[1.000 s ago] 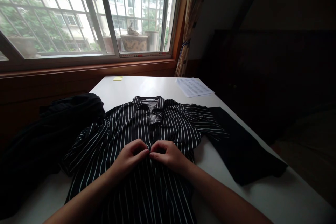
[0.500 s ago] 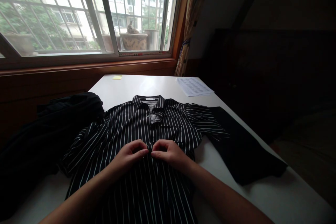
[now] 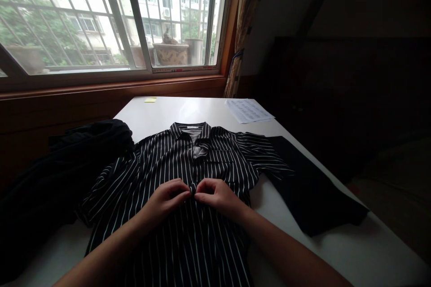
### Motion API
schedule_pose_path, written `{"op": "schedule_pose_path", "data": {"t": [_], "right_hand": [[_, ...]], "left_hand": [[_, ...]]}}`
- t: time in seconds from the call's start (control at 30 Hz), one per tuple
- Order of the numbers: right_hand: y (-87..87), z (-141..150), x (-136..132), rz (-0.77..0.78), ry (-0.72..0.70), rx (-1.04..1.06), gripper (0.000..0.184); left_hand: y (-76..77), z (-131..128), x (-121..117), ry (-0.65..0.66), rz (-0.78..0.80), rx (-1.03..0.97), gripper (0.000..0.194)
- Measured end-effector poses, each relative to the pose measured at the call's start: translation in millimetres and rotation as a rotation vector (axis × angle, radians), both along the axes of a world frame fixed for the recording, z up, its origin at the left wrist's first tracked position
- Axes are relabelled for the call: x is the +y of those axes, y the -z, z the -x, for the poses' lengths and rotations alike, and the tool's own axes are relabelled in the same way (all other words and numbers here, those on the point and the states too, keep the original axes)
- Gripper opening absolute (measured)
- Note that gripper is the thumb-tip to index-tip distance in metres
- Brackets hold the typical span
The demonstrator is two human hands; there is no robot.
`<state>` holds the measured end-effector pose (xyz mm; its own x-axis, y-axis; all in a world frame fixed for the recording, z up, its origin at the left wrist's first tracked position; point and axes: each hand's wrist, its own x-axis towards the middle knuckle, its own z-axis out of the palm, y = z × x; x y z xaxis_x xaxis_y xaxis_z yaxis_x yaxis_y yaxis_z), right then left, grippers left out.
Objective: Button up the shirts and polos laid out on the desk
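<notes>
A black shirt [image 3: 161, 154] with white stripes lies face up, its collar pointing toward the window and its sleeves out to the sides. Near the collar a button shows, and the front gapes open there on a light lining. My left hand [image 3: 170, 193] pinches the front edge at mid-chest between thumb and fingers. Right beside it, my right hand [image 3: 215, 195] pinches the other side of the same front edge. The fingertips almost meet; what lies between them is too small to make out.
The shirt rests on a white table [image 3: 158, 114]. Dark bunched cloth [image 3: 84, 152] is heaped at left, and a flat dark cloth [image 3: 310, 193] lies under the right sleeve. Printed papers [image 3: 249, 110] and a yellow sticky note [image 3: 150, 99] lie toward the far edge, below a barred window [image 3: 111, 18].
My hands stay at the same place on the shirt front, with only a tiny shift of the fingertips. Nothing else has visibly moved.
</notes>
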<state>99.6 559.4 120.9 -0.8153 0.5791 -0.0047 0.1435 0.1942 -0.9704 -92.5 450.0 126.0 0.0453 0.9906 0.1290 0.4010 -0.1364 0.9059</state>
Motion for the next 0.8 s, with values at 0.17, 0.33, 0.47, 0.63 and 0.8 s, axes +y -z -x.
{"op": "schedule_pose_path", "data": {"t": [0.17, 0.33, 0.47, 0.63, 0.8], "right_hand": [[0.4, 1, -1, -0.04, 0.003, 0.005, 0.011], [3.0, 1, -1, -0.08, -0.012, 0.009, 0.01], [4.5, 1, -1, -0.097, -0.034, 0.017, 0.011], [5.3, 2, 0, -0.156, -0.042, 0.016, 0.012], [11.7, 3, 0, -0.217, 0.032, 0.076, 0.022]], "left_hand": [[-2.8, -2, -1, -0.02, 0.052, -0.057, 0.015], [1.8, -4, 2, -0.047, 0.172, -0.139, 0.017], [4.6, -4, 4, -0.073, 0.203, -0.141, 0.022], [-0.4, -3, 4, -0.089, 0.225, -0.096, 0.022], [-0.1, -1, 4, -0.081, 0.21, -0.085, 0.024]]}}
